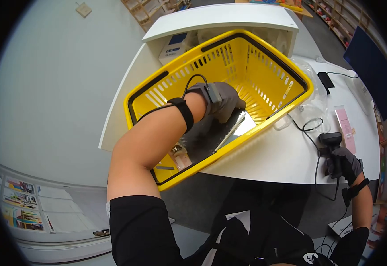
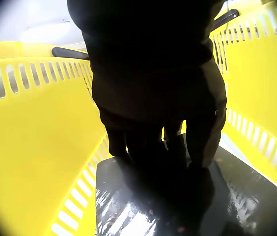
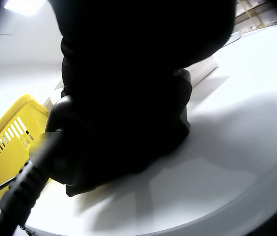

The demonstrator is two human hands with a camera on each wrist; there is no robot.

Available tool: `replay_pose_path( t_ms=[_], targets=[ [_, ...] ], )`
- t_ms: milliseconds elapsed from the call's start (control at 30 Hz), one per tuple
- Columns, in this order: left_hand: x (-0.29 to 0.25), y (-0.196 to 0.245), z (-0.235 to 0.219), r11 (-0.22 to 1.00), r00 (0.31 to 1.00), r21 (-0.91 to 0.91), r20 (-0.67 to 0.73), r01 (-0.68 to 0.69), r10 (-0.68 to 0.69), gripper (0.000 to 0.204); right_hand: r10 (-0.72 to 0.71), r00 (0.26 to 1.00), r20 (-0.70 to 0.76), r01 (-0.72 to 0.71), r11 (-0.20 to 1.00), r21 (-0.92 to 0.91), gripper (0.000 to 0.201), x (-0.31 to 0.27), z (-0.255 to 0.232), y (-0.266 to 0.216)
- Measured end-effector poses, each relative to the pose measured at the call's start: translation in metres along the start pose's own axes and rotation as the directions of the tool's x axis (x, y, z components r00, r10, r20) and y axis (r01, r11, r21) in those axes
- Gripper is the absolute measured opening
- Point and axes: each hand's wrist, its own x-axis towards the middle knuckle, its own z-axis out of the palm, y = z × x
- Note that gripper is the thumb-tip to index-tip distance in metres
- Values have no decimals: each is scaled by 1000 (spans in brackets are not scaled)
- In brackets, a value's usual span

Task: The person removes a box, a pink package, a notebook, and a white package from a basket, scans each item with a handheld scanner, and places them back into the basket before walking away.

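Observation:
My gloved left hand (image 1: 224,102) reaches down inside the yellow basket (image 1: 264,125). It grips the edge of a flat, glossy dark package (image 1: 202,137), which stands tilted there; in the left wrist view, fingers bend over the top of the shiny package (image 2: 128,216). A white flat piece (image 1: 247,126) shows beside it, and a small pinkish package (image 1: 183,160) lies at the near left corner. At the right, my gloved right hand (image 1: 348,164) holds a black handheld barcode scanner (image 1: 330,139) by its handle near the counter's front edge. Deep shadow hides its fingers in the right wrist view.
The white counter (image 1: 264,155) carries a long pink box (image 1: 345,126) beside the scanner. Clear plastic bags (image 1: 315,88) lie right of the basket. A dark monitor (image 1: 373,71) stands at the far right. The scanner's black cable (image 1: 311,137) loops across the counter.

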Motion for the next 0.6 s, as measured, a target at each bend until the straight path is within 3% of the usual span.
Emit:
replay_pose_path(
  t_ms=[100,233,333,500,600],
  targets=[
    [6,-2,-4,999,998,-18,48,29,-28,75,-40,999,-11,39,997,-65,37,-7,5,-4],
    [15,-10,2,1000,998,-8,67,6,-6,78,-66,997,-35,67,997,26,37,-2,8,3],
    [12,-5,-2,998,997,-31,46,58,-56,76,-68,996,-56,74,991,110,37,2,9,5],
    [14,2,-8,1000,1000,19,-19,22,-21,71,-34,999,15,33,998,59,39,-6,11,-4],
    [5,9,-22,979,977,65,85,192,-198,55,-49,999,-24,50,997,53,41,-2,12,0]
  ],
)
